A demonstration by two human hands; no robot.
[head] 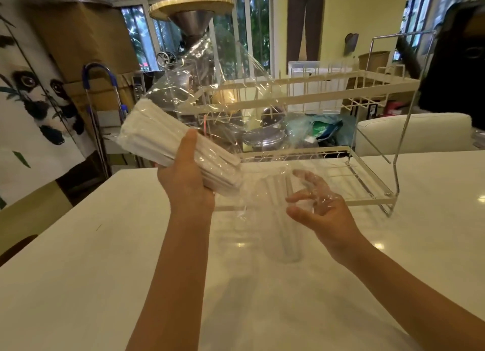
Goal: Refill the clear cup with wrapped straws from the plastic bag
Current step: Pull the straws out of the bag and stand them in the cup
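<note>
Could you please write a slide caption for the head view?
Left hand grips wrapped straws in plastic bag; right hand reaches toward clear cup.

A white two-tier wire dish rack (328, 88) with a chrome frame stands on a glossy white table (78, 259), with stainless steel pots (265, 138) and a blue-green plastic packet (325, 130) seen behind its lower shelf. At left hangs a panda-print banner (34, 101) beside stacked brown cardboard boxes (84, 43) and a blue-handled metal trolley (102, 98). A steel funnel-shaped hopper (193, 22) with a round woven lid stands before the windows; a white chair back (414, 133) is at right.
</note>
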